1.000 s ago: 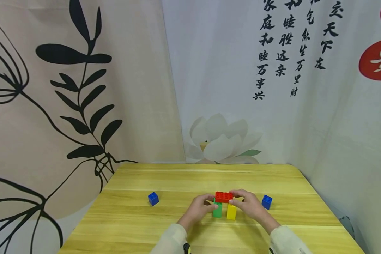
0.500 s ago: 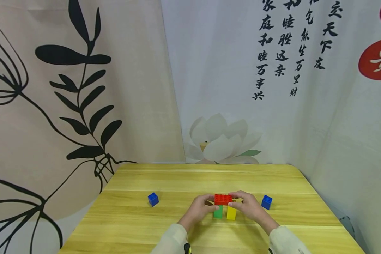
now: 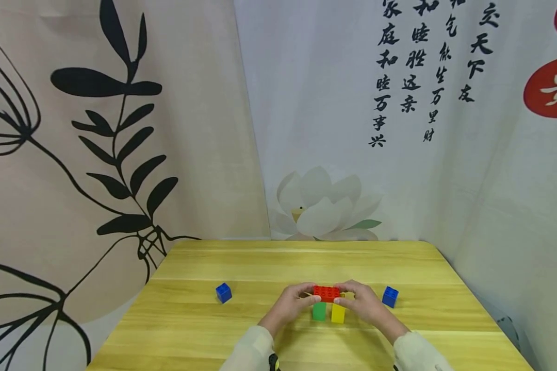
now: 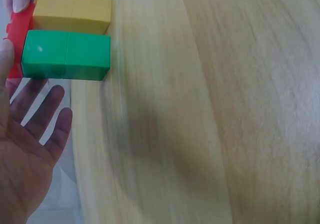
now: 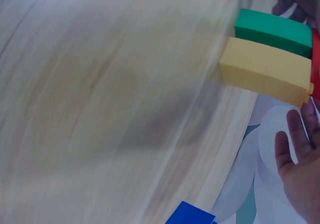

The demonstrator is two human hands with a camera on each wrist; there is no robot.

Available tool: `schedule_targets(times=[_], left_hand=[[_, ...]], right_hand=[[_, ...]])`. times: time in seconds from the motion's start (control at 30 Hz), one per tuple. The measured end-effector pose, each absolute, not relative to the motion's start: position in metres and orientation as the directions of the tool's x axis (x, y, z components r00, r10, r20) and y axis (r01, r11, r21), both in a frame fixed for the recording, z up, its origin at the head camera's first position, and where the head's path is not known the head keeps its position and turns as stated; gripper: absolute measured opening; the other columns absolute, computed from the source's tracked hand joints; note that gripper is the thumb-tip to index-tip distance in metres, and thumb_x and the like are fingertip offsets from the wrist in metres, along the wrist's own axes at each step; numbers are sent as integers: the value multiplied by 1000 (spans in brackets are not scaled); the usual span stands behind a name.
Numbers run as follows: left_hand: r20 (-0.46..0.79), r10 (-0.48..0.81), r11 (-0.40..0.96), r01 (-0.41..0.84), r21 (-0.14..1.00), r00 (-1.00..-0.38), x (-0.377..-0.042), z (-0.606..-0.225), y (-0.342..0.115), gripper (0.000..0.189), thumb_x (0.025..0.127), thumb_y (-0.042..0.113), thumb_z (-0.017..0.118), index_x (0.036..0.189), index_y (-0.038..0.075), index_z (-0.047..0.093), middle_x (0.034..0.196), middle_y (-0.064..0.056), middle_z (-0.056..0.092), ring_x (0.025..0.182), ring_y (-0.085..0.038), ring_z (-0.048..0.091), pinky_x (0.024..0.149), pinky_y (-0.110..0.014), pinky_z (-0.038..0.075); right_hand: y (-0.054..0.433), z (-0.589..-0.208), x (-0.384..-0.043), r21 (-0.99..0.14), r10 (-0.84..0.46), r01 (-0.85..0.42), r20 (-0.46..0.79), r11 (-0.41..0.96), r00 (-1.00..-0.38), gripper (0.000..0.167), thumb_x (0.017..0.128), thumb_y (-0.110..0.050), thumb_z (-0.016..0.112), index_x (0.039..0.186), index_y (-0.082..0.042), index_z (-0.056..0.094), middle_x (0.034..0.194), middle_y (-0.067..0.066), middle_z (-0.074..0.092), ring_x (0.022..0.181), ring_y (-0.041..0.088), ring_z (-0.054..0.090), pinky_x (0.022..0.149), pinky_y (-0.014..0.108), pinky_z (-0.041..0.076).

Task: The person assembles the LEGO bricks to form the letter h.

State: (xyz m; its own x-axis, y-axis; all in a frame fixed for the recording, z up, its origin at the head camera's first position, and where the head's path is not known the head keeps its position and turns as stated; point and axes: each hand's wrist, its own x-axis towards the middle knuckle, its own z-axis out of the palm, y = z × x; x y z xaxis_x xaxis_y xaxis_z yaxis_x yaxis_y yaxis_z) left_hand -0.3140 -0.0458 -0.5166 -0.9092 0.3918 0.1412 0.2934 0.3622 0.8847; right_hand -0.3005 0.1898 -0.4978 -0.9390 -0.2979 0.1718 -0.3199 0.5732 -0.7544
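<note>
A red toy building brick (image 3: 326, 294), studs up, lies across the tops of two upright stacks. My left hand (image 3: 291, 305) pinches its left end between thumb and fingers, and my right hand (image 3: 367, 304) pinches the right end. Beneath the left end stands a green stack (image 4: 65, 54) with a seam halfway up. The yellow stack (image 5: 265, 72) stands beside it, a narrow gap between them. In the right wrist view a yellow stud shows at the edge of the red brick. The remaining fingers of the left hand (image 4: 27, 159) spread out behind the green stack.
One blue brick (image 3: 224, 292) lies on the wooden table (image 3: 269, 260) to the left, and another blue brick (image 3: 390, 297) sits just beyond the right wrist. A printed cloth with a lotus (image 3: 325, 206) hangs behind the table's far edge.
The red brick has come down onto the stacks and shifted slightly, from tilted to more level. Both hands moved with it, keeping their grip. The blue bricks stayed put.
</note>
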Motion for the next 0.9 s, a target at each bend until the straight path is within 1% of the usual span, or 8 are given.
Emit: schedule_targets(times=[0.13, 0.23, 0.4, 0.63, 0.67, 0.77, 0.9], left_hand=[[135, 395, 370, 292, 882, -909, -314, -518, -46, 37, 95, 37, 66, 126, 17, 68, 109, 7, 69, 97, -15, 61, 85, -37, 52], [140, 393, 363, 293, 885, -909, -314, -520, -46, 41, 95, 35, 67, 130, 12, 66, 110, 4, 69, 97, -17, 62, 84, -38, 53], [143, 390, 367, 296, 882, -910, -314, -522, -45, 47, 96, 35, 66, 133, 7, 62, 111, 2, 69, 98, -18, 62, 84, -37, 53], [161, 391, 359, 312, 880, -906, -314, -523, -45, 41, 96, 34, 66, 130, 12, 65, 110, 4, 69, 97, -17, 62, 83, -35, 52], [164, 392, 358, 314, 879, -905, -314, -523, -45, 41, 96, 34, 66, 130, 11, 65, 110, 4, 69, 97, -16, 62, 83, -35, 52], [161, 389, 358, 310, 881, -907, -315, -524, -46, 40, 96, 35, 67, 129, 12, 66, 109, 5, 69, 96, -15, 62, 82, -33, 52], [164, 378, 346, 303, 888, -911, -314, -524, -48, 38, 95, 30, 69, 128, 12, 67, 109, 2, 70, 97, -19, 62, 83, -36, 52]], right_hand=[[192, -502, -301, -707, -326, -373, 209, 600, -922, 38, 91, -27, 73, 123, -7, 69, 112, 1, 66, 108, 31, 61, 91, 56, 48], [193, -504, -302, -704, -331, -371, 201, 605, -922, 41, 91, -29, 73, 125, -7, 68, 113, 1, 66, 108, 30, 61, 93, 57, 48], [193, -507, -302, -724, -321, -352, 188, 593, -928, 45, 91, -30, 73, 127, -5, 66, 116, 4, 66, 109, 31, 60, 90, 56, 49], [193, -508, -301, -791, -278, -279, 144, 545, -950, 47, 91, -30, 73, 128, -3, 65, 121, 13, 65, 107, 28, 61, 82, 41, 51], [193, -509, -301, -798, -273, -270, 138, 538, -952, 48, 91, -30, 73, 129, -3, 65, 122, 14, 65, 106, 28, 61, 81, 39, 52], [193, -510, -302, -815, -268, -253, 125, 521, -955, 49, 91, -29, 73, 130, -2, 63, 123, 15, 65, 105, 27, 61, 80, 37, 52], [190, -512, -303, -826, -272, -244, 115, 508, -955, 50, 92, -30, 72, 131, -1, 63, 124, 16, 64, 107, 29, 60, 82, 39, 52]])
